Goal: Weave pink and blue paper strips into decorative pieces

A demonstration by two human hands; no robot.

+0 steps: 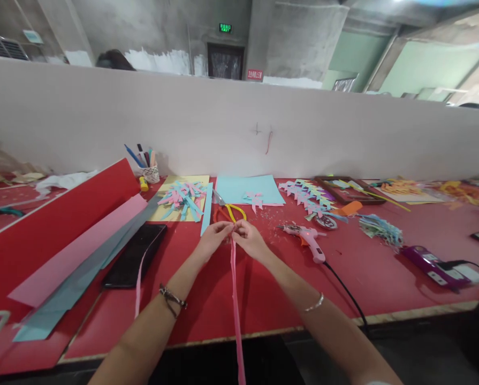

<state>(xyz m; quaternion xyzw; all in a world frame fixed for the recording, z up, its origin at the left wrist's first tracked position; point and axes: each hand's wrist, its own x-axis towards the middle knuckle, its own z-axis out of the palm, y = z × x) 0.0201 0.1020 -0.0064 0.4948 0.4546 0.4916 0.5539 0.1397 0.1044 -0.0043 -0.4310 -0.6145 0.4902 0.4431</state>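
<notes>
My left hand [214, 239] and my right hand [249, 238] meet over the red table [367, 272], both pinching the top end of a long pink paper strip [236, 310]. The strip hangs from my fingers toward me and runs past the table's front edge. Just beyond my fingers lie scissors with yellow and red handles [229, 211]. A pink glue gun [308, 238] rests to the right of my right hand, its black cord trailing over the table edge.
Red, pink and grey-blue paper sheets [74, 251] and a black phone [137, 255] lie at left. Cut paper shapes on a yellow sheet [183, 199], a light blue sheet [249, 189], a pen cup [149, 170], more paper scraps and a purple device [432, 263] sit along the white partition.
</notes>
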